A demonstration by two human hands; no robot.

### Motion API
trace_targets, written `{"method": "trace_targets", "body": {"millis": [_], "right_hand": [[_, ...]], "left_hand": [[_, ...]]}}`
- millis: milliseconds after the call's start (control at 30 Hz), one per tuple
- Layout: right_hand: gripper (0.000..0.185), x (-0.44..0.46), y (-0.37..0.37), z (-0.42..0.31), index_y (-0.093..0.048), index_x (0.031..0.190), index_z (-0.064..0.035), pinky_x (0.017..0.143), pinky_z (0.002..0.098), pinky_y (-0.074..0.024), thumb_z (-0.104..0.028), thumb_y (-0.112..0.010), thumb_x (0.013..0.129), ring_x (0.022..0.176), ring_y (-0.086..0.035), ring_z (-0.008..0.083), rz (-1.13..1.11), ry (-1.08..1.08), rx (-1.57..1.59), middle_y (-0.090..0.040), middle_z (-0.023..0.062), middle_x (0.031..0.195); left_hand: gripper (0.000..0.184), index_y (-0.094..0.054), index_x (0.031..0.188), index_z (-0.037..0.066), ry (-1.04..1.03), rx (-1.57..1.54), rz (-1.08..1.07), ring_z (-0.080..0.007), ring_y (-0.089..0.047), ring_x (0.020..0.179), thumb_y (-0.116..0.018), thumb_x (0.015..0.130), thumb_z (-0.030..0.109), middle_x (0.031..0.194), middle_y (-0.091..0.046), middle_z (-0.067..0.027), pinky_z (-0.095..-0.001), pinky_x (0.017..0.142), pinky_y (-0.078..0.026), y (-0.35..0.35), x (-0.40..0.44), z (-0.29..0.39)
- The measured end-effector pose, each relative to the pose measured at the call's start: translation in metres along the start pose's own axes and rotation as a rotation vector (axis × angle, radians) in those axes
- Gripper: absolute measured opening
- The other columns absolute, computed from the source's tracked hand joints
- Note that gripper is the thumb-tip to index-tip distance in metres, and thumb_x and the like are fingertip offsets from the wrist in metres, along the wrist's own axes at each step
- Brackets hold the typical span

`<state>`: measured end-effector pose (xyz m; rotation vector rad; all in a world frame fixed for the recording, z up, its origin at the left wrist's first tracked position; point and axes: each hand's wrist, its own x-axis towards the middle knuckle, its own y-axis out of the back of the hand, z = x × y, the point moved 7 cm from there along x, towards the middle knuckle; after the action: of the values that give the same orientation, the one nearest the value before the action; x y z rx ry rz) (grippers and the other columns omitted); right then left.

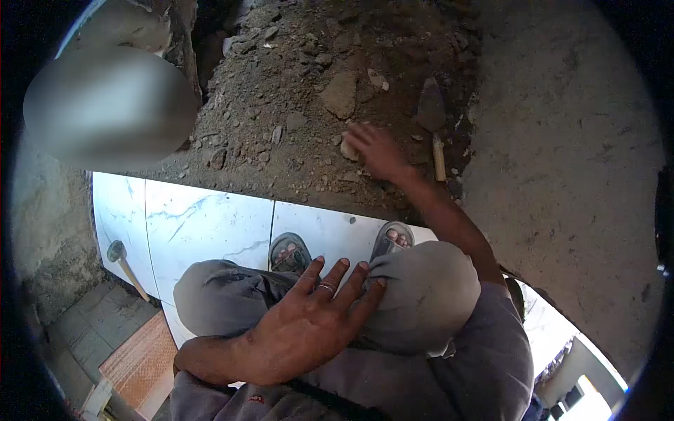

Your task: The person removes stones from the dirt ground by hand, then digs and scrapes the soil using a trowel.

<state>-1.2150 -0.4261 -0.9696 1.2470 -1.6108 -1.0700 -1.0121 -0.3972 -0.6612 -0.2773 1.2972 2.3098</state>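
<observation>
My right hand (379, 152) reaches down to the loose soil, its fingers curled over a small pale stone (349, 150); the thumb is hard to make out. Just right of that hand lies a trowel (431, 109) with a wooden handle, its pointed blade aimed away from me. My left hand (316, 319), wearing a ring, is held over my lap between my knees, fingers spread and holding nothing. Around the right hand the rubble-filled soil (281, 98) shows a larger flat stone (340, 95) a little farther out.
White marbled tiles (210, 214) lie under my sandals and end along the soil. A mallet (126, 265) rests on the tiles at left. An orange-patterned board or tile (142, 365) is at lower left. A grey concrete surface (562, 140) borders the right; a blurred patch covers the upper left.
</observation>
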Motion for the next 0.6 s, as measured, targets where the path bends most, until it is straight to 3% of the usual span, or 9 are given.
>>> {"method": "trace_targets", "body": {"millis": [100,167,233,300,333,400,467,533,600], "right_hand": [[0.048,0.007,-0.006,-0.046,-0.048,0.125,-0.0119,0.097,0.0481,-0.0375,-0.005,-0.054,0.079,0.112,-0.048,0.0331,-0.05,0.207,-0.144,-0.045,0.0114,0.129],[0.055,0.01,-0.02,-0.043,-0.043,0.13,-0.0138,0.093,0.0446,-0.0417,-0.007,-0.057,0.077,0.111,-0.048,0.0322,-0.352,0.128,-0.259,-0.043,0.0116,0.131],[0.044,0.011,-0.024,-0.036,-0.051,0.123,-0.0112,0.088,0.0437,-0.0453,-0.011,-0.057,0.08,0.11,-0.047,0.0331,-0.674,0.095,-0.362,-0.042,0.0128,0.13],[0.029,0.007,0.002,-0.02,-0.062,0.108,-0.0066,0.079,0.0422,-0.05,-0.02,-0.059,0.082,0.101,-0.054,0.0332,-0.412,-0.039,-0.013,-0.052,0.0136,0.121],[0.029,0.006,0.005,-0.013,-0.062,0.108,-0.0066,0.079,0.0422,-0.05,-0.02,-0.059,0.082,0.101,-0.054,0.0332,-0.391,-0.024,-0.024,-0.052,0.0136,0.121],[0.03,0.0,0.008,0.028,-0.066,0.095,-0.0039,0.072,0.0404,-0.0524,-0.031,-0.059,0.084,0.085,-0.062,0.0301,-0.306,-0.449,0.428,-0.063,0.0121,0.101],[0.038,0.005,0.0,0.09,-0.065,0.098,-0.0035,0.065,0.0359,-0.0528,-0.038,-0.061,0.083,0.071,-0.064,0.0227,-0.379,-0.8,0.703,-0.067,0.0089,0.085],[0.039,0.039,0.108,0.095,-0.064,0.101,-0.0021,0.064,0.0336,-0.0525,-0.037,-0.059,0.086,0.069,-0.062,0.0167,-0.143,-0.879,1.06,-0.065,0.0069,0.083],[0.047,0.074,0.163,0.153,-0.053,0.116,0.0007,0.081,0.0349,-0.0495,-0.039,-0.052,0.091,0.09,-0.059,0.0218,0.474,-0.899,1.46,-0.061,0.0113,0.1]], "left_hand": [[0.056,-0.032,0.136,0.002,-0.016,0.029,-0.029,-0.0365,-0.042,0.123,-0.046,0.085,0.02,0.136,-0.038,-0.0235,-0.0509,0.103,-0.031,-0.001,0.002,0.0],[0.052,-0.038,0.132,0.0,-0.017,0.023,0.06,-0.0364,-0.047,0.118,-0.046,0.084,0.016,0.13,-0.045,-0.0238,-0.051,0.099,-0.035,0.0,-0.003,0.001],[0.048,-0.043,0.128,-0.002,-0.032,0.074,0.203,-0.0363,-0.052,0.113,-0.047,0.083,0.013,0.124,-0.051,-0.0241,-0.051,0.096,-0.039,0.007,-0.006,-0.001],[0.05,-0.041,0.13,-0.002,-0.007,0.041,0.202,-0.0367,-0.051,0.114,-0.048,0.082,0.013,0.125,-0.05,-0.024,-0.051,0.095,-0.039,0.002,-0.01,-0.004],[0.052,-0.039,0.131,-0.002,-0.024,0.069,0.185,-0.0372,-0.051,0.115,-0.049,0.082,0.015,0.127,-0.048,-0.0242,-0.0509,0.095,-0.039,0.002,-0.01,-0.004],[0.052,-0.039,0.13,-0.002,-0.027,0.048,0.193,-0.0372,-0.05,0.115,-0.05,0.083,0.017,0.128,-0.048,-0.0245,-0.0509,0.095,-0.039,0.007,-0.011,-0.005],[0.055,-0.039,0.13,-0.001,-0.034,0.022,0.189,-0.0374,-0.05,0.115,-0.054,0.083,0.023,0.128,-0.047,-0.025,-0.0513,0.096,-0.039,0.006,-0.009,-0.008],[0.055,-0.039,0.13,-0.001,-0.018,0.033,0.205,-0.0372,-0.05,0.115,-0.054,0.084,0.024,0.128,-0.047,-0.0248,-0.0514,0.096,-0.039,0.0,-0.007,-0.011],[0.055,-0.039,0.13,-0.001,-0.011,0.013,0.193,-0.037,-0.051,0.115,-0.055,0.085,0.026,0.128,-0.047,-0.0246,-0.0514,0.096,-0.039,-0.005,-0.008,-0.01]]}}
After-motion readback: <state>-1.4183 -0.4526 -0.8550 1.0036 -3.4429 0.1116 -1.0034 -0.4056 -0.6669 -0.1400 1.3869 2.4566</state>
